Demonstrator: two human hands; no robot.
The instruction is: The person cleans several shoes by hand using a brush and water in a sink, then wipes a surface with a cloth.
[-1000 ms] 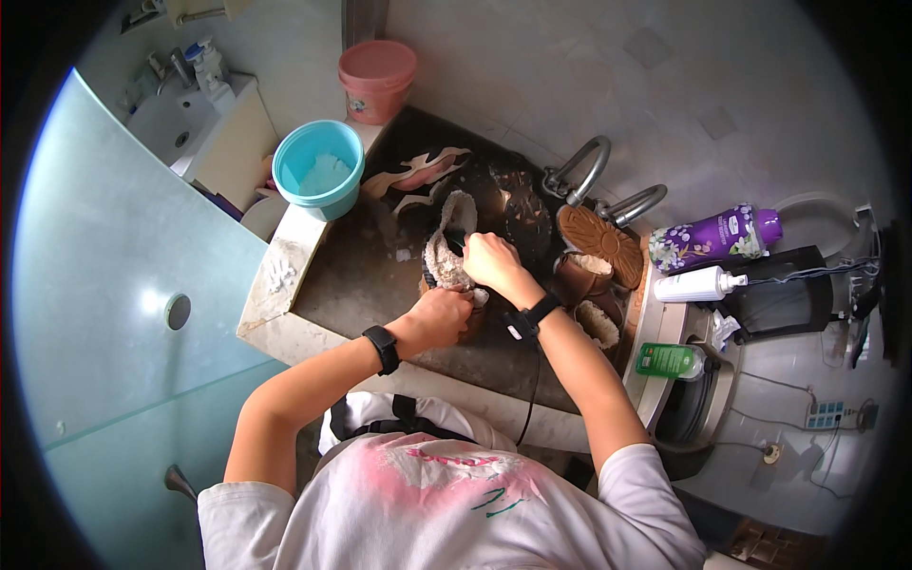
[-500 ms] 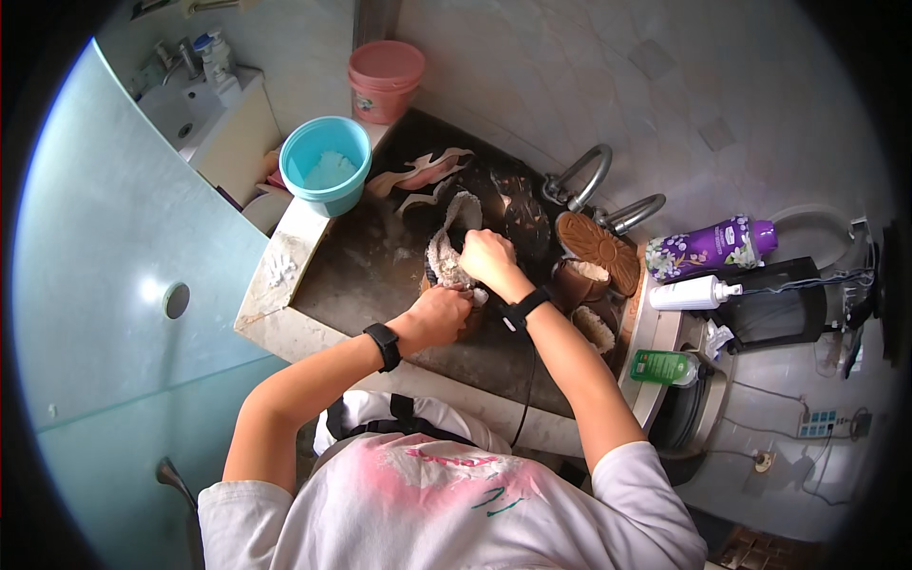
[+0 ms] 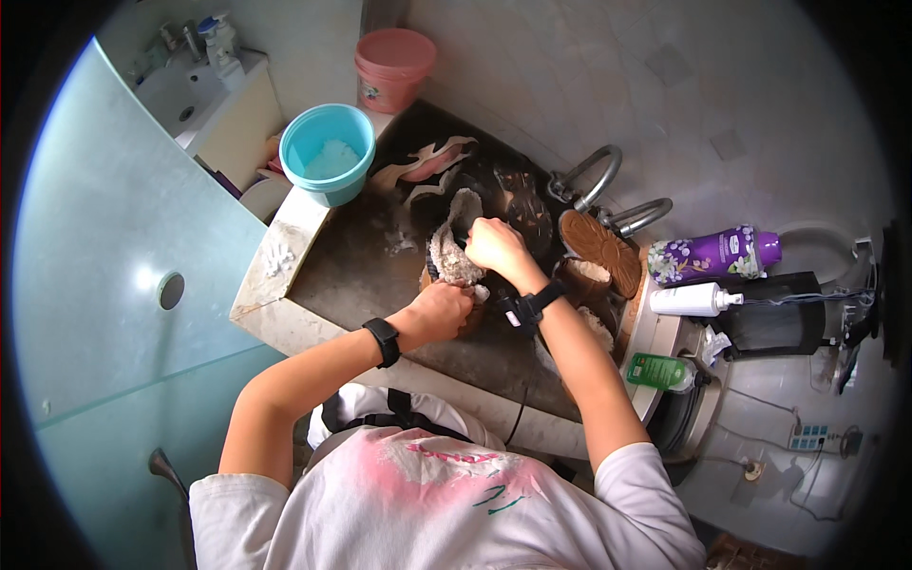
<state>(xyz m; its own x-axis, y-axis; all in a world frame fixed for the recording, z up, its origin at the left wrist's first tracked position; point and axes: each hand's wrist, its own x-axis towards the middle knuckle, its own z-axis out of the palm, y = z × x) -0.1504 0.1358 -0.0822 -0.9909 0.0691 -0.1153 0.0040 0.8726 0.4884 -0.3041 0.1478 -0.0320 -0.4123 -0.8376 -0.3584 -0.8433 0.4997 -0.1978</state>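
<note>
In the middle of the dark, stained basin (image 3: pixel 351 275), a brown boot with a cream fleece lining (image 3: pixel 454 266) has its shaft open. My left hand (image 3: pixel 442 309) is closed around its lower part. My right hand (image 3: pixel 496 247) is closed at the upper right edge of the fleece; what its fingers hold is hidden. More brown fleece-lined boots (image 3: pixel 587 273) lie to the right, one brown sole (image 3: pixel 600 245) facing up. Torn pale and pinkish pieces (image 3: pixel 427 161) lie at the back.
A blue bucket (image 3: pixel 328 157) and lidded pink bucket (image 3: pixel 393 71) stand on the left rim. Two curved taps (image 3: pixel 594 176) are behind the boots. Purple (image 3: pixel 712 255), white (image 3: pixel 689 299) and green (image 3: pixel 660 370) bottles lie at right. A frosted glass panel (image 3: pixel 133 247) fills the left.
The view has shifted slightly. My right hand has moved a little upward along the fleece; my left hand keeps its grip on the boot.
</note>
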